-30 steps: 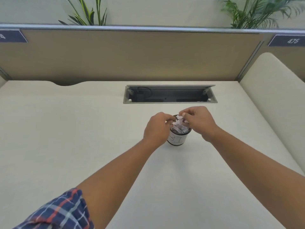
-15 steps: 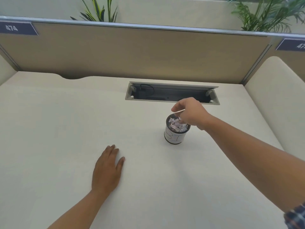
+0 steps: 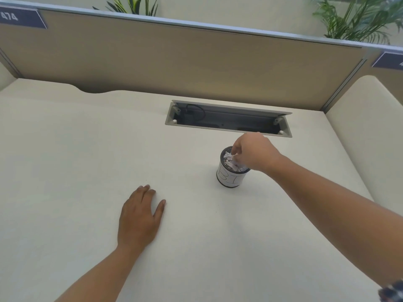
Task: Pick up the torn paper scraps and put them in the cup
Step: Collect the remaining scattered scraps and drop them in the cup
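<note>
A small white cup [image 3: 230, 178] with a dark rim and hand-drawn letters stands on the cream desk [image 3: 87, 160], right of centre. It is full of torn paper scraps [image 3: 231, 163]. My right hand [image 3: 254, 152] hovers over the cup's mouth, its fingertips pinched down into the scraps. My left hand [image 3: 139, 216] lies flat on the desk, palm down, fingers apart, well to the left of the cup and nearer to me. I see no loose scraps on the desk.
An open cable tray [image 3: 229, 118] with a black cord is sunk into the desk just behind the cup. A tan partition [image 3: 174, 62] walls the far edge, with plants behind it. A cream side panel [image 3: 366, 127] bounds the right.
My left hand left the cup and came down flat on the desk to the left. My right hand stayed over the cup and dipped its fingers lower into the scraps.
</note>
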`<state>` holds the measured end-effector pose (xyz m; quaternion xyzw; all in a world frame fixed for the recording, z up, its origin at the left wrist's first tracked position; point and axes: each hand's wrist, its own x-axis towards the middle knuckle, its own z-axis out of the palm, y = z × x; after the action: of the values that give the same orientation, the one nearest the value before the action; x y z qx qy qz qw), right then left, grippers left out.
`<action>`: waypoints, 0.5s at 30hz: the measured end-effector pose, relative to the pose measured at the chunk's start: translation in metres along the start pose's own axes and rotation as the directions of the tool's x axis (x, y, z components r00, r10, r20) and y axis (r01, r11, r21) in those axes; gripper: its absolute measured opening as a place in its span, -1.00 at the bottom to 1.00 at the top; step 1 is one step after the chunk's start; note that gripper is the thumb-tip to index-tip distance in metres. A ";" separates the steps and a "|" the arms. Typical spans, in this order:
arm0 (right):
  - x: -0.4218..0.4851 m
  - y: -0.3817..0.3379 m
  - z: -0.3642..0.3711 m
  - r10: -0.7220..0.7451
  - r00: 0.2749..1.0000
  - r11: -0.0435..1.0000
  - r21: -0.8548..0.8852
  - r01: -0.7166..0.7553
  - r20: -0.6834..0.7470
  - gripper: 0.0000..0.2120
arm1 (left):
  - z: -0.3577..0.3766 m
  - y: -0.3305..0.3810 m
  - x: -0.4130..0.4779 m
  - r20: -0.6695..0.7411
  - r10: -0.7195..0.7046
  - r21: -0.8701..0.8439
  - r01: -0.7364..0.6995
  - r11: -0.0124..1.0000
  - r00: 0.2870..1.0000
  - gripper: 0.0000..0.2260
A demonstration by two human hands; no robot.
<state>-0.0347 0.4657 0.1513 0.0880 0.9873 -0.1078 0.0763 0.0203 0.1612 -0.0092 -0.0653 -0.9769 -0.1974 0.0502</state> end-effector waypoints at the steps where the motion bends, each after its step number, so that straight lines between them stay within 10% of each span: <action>1: 0.002 -0.002 0.006 0.005 1.000 0.999 -0.042 -0.004 0.023 -0.83 | 0.000 0.000 0.000 0.004 -0.003 0.001 0.003 1.000 1.000 -0.49; 15: 0.017 -0.011 0.013 -0.041 0.978 0.989 -0.133 0.070 0.207 -0.76 | 0.002 -0.002 0.002 0.000 -0.001 0.018 0.001 1.000 1.000 -0.50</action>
<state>-0.0513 0.4545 0.1381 0.0432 0.9815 -0.0493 0.1797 0.0179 0.1603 -0.0112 -0.0645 -0.9786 -0.1885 0.0506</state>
